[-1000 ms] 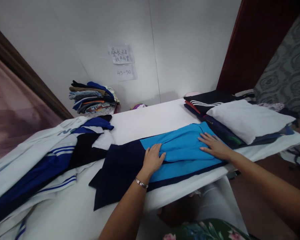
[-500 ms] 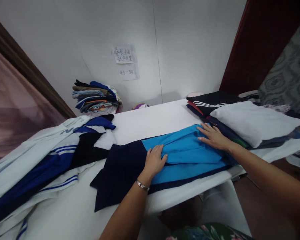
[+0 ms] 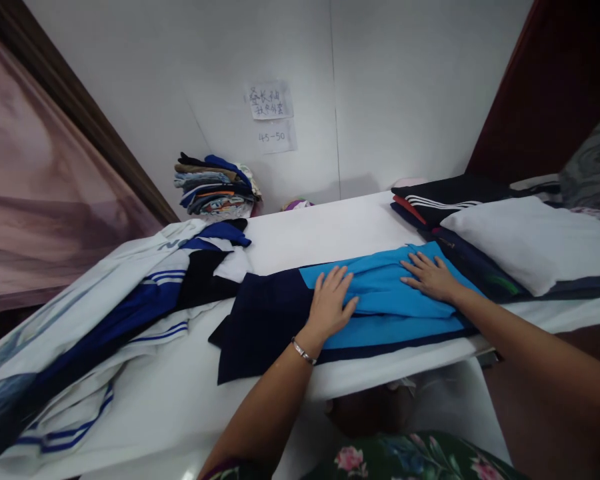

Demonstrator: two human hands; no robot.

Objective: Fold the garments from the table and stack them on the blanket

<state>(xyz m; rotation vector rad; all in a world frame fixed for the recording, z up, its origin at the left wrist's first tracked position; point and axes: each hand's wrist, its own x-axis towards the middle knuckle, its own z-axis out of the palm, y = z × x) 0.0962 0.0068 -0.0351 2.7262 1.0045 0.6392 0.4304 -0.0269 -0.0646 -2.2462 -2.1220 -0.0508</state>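
Note:
A garment (image 3: 270,320), navy at its left end and bright blue over most of the rest, lies spread along the front of the white table. On its blue part, close to the navy border, rests my left hand (image 3: 330,303), fingers stretched out and a metal bracelet at the wrist. My right hand (image 3: 431,276) lies flat with spread fingers near the right end of the blue cloth. Creases run across the fabric between both hands. Neither hand grips anything.
Loose white, blue and black clothes (image 3: 145,293) lie heaped on the left. A stack of folded clothes (image 3: 215,187) stands by the wall. Folded dark garments (image 3: 450,197) and a white one (image 3: 520,237) lie right. Paper notes (image 3: 270,113) hang above the white table (image 3: 320,230).
My left hand has shifted slightly up and right over the blue cloth, its fingers stretched further. The right hand stays flat near the right end. The view has turned a little left.

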